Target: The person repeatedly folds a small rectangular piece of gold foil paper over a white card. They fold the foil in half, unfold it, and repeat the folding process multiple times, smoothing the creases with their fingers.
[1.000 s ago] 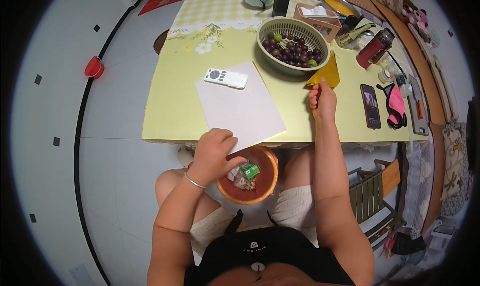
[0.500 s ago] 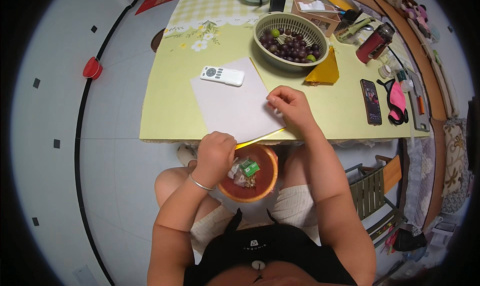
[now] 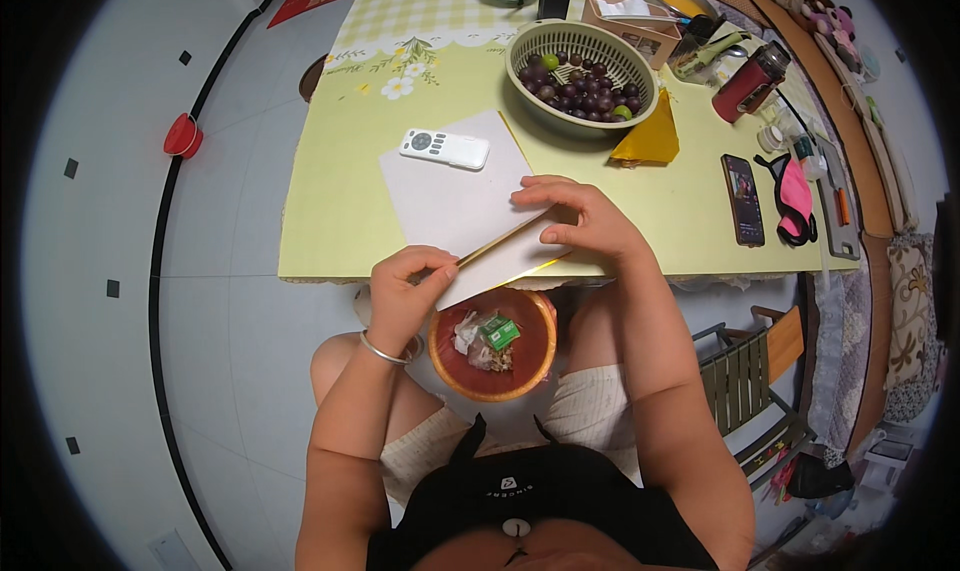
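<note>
A stack of white paper sheets (image 3: pixel 440 191) with gold edges lies at the table's near side. The near edge of the top sheet is raised and bent away from me, baring white paper under it. My left hand (image 3: pixel 405 281) is closed, pinching the left end of this raised edge between thumb and fingers. At the other end, my right hand (image 3: pixel 590 221) is open, its fingers stretched over the sheet and its thumb apart on the near side. A white remote control (image 3: pixel 445 149) rests on the far part of the paper. Beside the stack lies a folded gold paper piece (image 3: pixel 650 136).
A green colander (image 3: pixel 525 96) of dark grapes stands behind the paper. To the right lie a phone (image 3: pixel 743 199), a pink and black mask (image 3: pixel 793 201) and a red thermos (image 3: pixel 745 86). Below the table edge, a round bin (image 3: pixel 530 371) with scraps stands between my knees.
The top sheet's near edge has come up and bent away from me. My left hand has moved slightly left and turned. My right hand's fingers have spread out from a closed pose.
</note>
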A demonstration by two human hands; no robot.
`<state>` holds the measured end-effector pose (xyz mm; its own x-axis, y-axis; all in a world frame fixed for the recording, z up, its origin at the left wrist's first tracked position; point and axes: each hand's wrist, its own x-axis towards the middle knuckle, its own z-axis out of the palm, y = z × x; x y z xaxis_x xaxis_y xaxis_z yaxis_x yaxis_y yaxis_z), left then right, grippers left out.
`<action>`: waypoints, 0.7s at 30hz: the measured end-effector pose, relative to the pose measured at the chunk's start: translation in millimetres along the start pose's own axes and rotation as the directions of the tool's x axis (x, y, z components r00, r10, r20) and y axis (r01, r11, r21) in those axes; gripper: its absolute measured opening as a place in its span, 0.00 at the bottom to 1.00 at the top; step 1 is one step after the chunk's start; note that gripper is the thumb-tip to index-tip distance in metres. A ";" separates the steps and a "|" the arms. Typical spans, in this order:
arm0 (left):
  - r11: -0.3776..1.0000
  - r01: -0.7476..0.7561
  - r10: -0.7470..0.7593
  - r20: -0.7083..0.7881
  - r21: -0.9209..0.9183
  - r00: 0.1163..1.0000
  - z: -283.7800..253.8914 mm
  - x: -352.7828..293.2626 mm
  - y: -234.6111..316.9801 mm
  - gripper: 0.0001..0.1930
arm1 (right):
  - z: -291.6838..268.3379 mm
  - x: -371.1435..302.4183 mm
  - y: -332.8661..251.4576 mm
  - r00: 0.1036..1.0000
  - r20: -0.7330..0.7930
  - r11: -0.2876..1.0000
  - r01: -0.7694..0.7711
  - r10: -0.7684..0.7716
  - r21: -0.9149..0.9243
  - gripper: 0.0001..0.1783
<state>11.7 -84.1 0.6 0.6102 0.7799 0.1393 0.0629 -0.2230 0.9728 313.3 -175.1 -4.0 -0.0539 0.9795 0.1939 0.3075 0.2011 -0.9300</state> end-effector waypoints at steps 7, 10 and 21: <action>0.993 0.085 -0.085 -0.008 0.076 0.996 -3.7 0.9 1.3 0.10 | 6.9 6.6 3.8 0.993 -0.067 0.988 -0.108 0.102 -0.106 0.15; 0.909 -0.204 0.171 0.122 0.364 0.978 -9.1 8.7 4.4 0.16 | 8.9 7.9 17.0 0.987 -0.135 0.981 -0.104 0.082 -0.163 0.10; 0.865 -0.023 0.108 -0.142 0.501 0.984 -32.9 19.1 -36.8 0.09 | 23.9 20.8 23.6 0.886 -0.415 0.969 -0.243 0.207 -0.036 0.11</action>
<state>-4.9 -41.7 -26.5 0.4953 0.8262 0.2684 0.4367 -0.5039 0.7453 296.7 -149.8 -29.3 0.4099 0.9056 0.1089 0.3453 -0.0436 -0.9375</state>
